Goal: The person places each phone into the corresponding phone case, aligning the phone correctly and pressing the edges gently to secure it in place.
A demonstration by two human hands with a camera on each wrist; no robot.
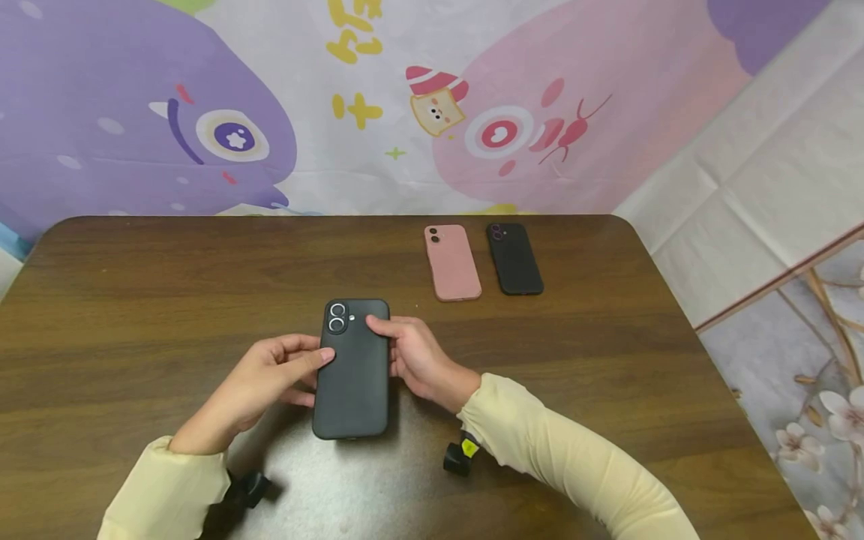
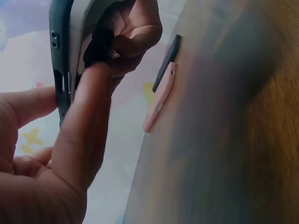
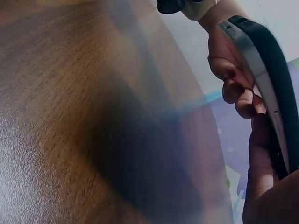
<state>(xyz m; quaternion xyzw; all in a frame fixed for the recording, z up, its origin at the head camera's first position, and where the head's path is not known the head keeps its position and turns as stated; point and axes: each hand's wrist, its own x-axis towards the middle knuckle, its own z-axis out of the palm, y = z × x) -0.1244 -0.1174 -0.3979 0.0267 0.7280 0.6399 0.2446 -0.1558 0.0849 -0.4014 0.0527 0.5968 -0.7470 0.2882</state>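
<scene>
Both hands hold a smartphone in a black case (image 1: 351,382), its back and two camera lenses facing up in the head view. My left hand (image 1: 259,382) grips the left edge, thumb on the back and fingers beneath. On the upper right edge my right hand (image 1: 421,360) pinches it, thumb on top. Along the side in the left wrist view, the phone's pale body (image 2: 80,28) stands out from the dark case (image 2: 57,23). A silver phone edge (image 3: 259,77) shows beside the case (image 3: 275,56) in the right wrist view.
A pink phone case (image 1: 453,262) and a black phone case (image 1: 515,259) lie side by side near the back edge of the brown wooden table (image 1: 169,285). Behind the table hangs a printed cloth (image 1: 378,172). Dark wrist cameras (image 1: 457,459) hang below the sleeves.
</scene>
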